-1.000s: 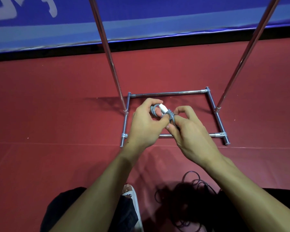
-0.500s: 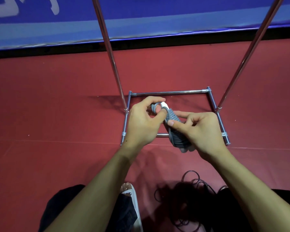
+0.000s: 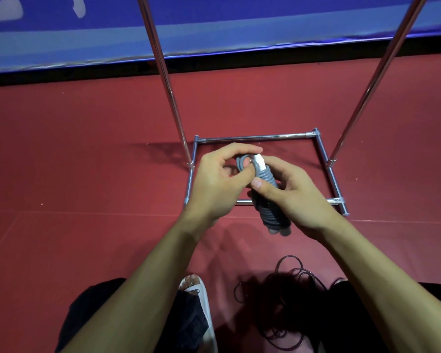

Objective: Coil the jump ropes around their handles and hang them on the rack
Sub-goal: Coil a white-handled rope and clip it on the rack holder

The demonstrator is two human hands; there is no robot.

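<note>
A grey jump rope is wound in tight coils around its two handles, which have white tips at the top. My right hand grips the coiled bundle from the right, thumb across its front. My left hand pinches a small loop of the rope's end beside the white tip. The bundle hangs above the chrome rack's base frame, whose two uprights rise out of the top of the view. The rack's top bar is out of sight.
A loose pile of dark rope lies on the red floor between my legs. My sandalled foot is beside it. A blue banner runs along the far wall behind the rack.
My right hand has shifted its grip lower on the bundle and tilted it more upright. The left hand keeps working the loop at the white tip.
</note>
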